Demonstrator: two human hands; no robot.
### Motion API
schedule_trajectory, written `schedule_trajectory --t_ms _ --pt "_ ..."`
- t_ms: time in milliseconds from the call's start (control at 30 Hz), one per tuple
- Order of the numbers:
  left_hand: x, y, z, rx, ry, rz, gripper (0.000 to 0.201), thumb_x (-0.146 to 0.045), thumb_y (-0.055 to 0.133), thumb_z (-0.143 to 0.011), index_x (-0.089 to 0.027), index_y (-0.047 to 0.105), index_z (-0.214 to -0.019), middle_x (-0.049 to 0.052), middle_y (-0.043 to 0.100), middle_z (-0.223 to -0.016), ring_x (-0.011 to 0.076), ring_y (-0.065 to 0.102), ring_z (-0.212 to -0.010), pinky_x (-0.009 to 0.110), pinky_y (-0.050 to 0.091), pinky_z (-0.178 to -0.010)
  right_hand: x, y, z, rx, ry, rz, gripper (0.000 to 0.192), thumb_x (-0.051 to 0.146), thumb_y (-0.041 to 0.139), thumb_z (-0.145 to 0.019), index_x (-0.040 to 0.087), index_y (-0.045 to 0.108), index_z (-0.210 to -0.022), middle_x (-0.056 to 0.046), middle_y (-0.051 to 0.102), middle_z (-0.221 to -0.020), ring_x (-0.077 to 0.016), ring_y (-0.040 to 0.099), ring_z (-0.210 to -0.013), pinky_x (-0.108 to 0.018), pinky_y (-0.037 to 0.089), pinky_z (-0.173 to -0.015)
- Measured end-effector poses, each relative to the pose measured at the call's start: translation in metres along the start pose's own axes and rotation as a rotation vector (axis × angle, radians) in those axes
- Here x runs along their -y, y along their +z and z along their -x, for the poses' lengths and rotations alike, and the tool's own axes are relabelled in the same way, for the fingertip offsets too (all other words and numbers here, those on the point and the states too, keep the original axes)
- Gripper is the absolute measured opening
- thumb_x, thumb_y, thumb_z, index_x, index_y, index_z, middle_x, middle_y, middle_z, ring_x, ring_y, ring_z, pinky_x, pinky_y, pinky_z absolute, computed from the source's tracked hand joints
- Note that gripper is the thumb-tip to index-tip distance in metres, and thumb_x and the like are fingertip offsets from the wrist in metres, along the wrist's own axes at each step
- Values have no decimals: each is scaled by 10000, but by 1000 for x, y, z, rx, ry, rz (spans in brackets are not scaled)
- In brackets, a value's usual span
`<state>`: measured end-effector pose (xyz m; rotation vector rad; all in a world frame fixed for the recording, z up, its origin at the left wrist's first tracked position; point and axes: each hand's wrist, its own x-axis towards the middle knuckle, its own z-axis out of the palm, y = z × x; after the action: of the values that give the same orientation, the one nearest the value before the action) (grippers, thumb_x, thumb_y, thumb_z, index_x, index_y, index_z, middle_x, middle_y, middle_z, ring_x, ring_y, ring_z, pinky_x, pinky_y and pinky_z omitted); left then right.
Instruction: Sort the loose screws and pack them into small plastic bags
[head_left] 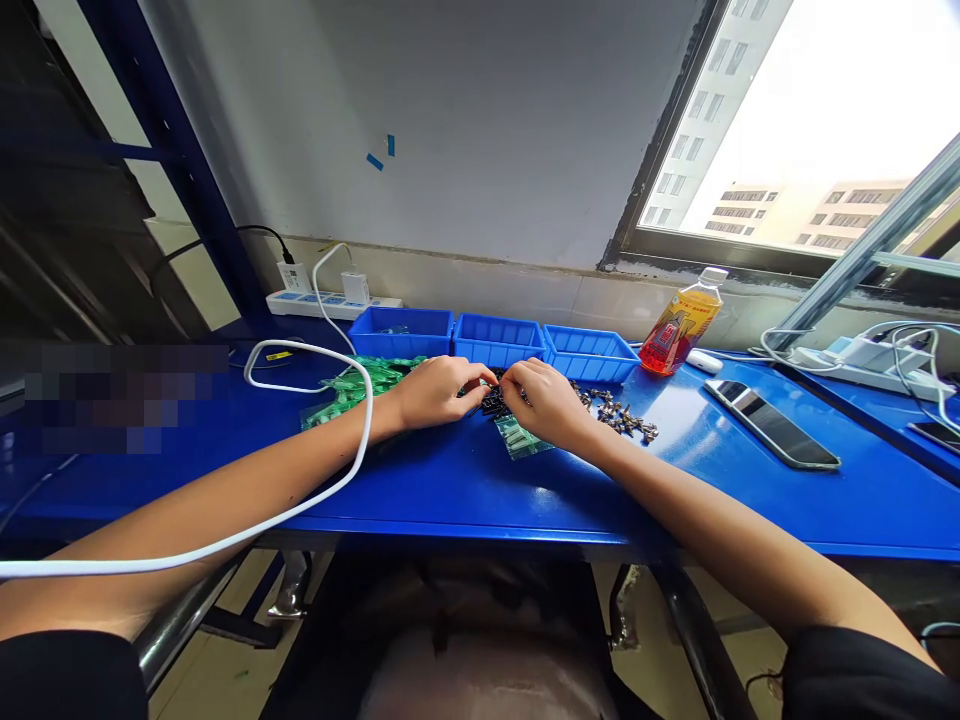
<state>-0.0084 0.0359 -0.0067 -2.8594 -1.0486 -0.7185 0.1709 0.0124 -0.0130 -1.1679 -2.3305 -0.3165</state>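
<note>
My left hand (439, 390) and my right hand (544, 400) meet fingertip to fingertip over a small heap of dark parts (493, 402) on the blue table (465, 490). Both pinch at something small between them; what it is cannot be made out. A small green packet (519, 440) lies under my right hand. A pile of green packets (360, 385) lies left of my left hand. Small dark metal parts (619, 412) are scattered to the right of my right wrist.
Three blue bins (499, 342) stand in a row behind my hands. An orange drink bottle (679, 325) and a phone (772, 425) lie to the right. A white cable (330, 490) crosses my left forearm. Power strips (330, 303) sit against the wall.
</note>
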Motion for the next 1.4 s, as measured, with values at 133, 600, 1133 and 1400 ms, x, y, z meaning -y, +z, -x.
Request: schedule_trajectory --t_ms 133,600,1133,1400 --pt "-1 -1 0 44 8 -60 273 -232 453 -835 -189 673 -991 32 691 -766 171 622 -713 259 435 -678 -1 1 1 -22 -8 -56 125 125 461 -814 164 574 -776 -52 639 -740 -174 549 -732 -273 400 -678" --pt "-1 -3 -1 37 12 -92 231 -217 472 -827 -185 681 -921 17 670 -681 162 602 -653 260 424 -668 3 -3 0 53 66 34 296 192 392 -903 163 568 -668 -53 638 -695 -156 533 -668 -284 369 -674" --pt "-1 -4 -2 53 11 -105 238 -233 485 -823 -191 684 -944 26 683 -698 177 623 -677 272 438 -679 1 -3 1 4 31 -61 114 119 472 -818 170 566 -778 -51 631 -750 -167 546 -736 -274 401 -676" --pt "-1 -5 -1 20 -5 -80 209 -229 493 -821 -191 676 -915 16 693 -728 165 611 -679 264 431 -679 2 -6 1 -32 63 -111 106 147 473 -832 169 564 -783 -45 635 -758 -167 546 -751 -278 413 -705"
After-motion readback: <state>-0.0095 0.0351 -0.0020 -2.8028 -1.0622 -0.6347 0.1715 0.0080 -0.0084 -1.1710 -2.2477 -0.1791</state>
